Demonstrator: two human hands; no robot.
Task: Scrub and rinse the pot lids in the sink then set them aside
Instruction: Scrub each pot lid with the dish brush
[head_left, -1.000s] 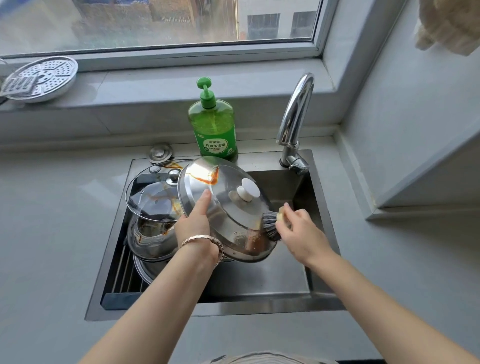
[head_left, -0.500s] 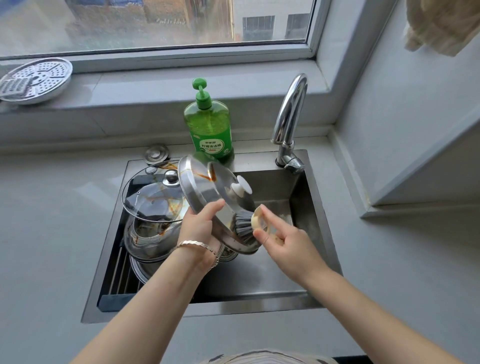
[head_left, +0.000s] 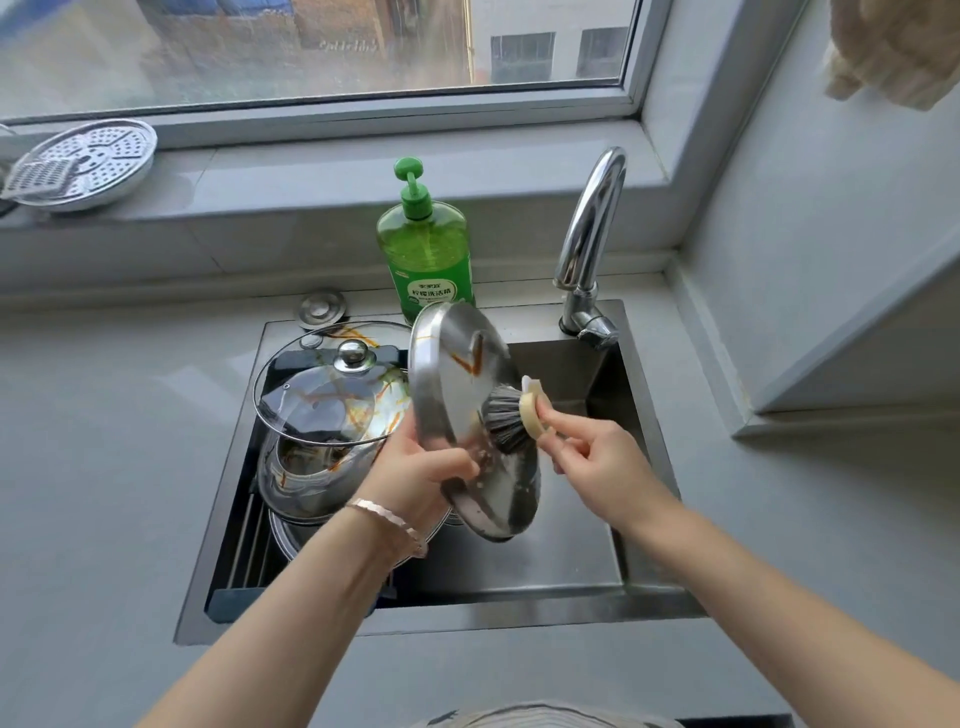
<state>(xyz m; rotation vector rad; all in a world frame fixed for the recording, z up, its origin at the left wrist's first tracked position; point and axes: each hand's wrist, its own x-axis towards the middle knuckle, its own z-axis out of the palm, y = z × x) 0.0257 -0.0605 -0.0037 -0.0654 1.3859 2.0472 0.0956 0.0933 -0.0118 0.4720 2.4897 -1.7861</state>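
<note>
Bare forearms; a seemingly rose-gold bracelet (head_left: 390, 521) circles the left wrist.

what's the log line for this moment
phase: scrub | left hand: holds steel lid tilted over sink | right hand: brush on lid

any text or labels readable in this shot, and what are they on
"柠檬洗洁精": white band on the label of the green dish soap bottle.
Smaller print above and below that line on the same label: too small to read.
Faint lettering on a building through the window: too blurred to read.

Steel lid (head_left: 457, 384) tilted, stained; glass lid (head_left: 332, 389) atop pot.
</note>
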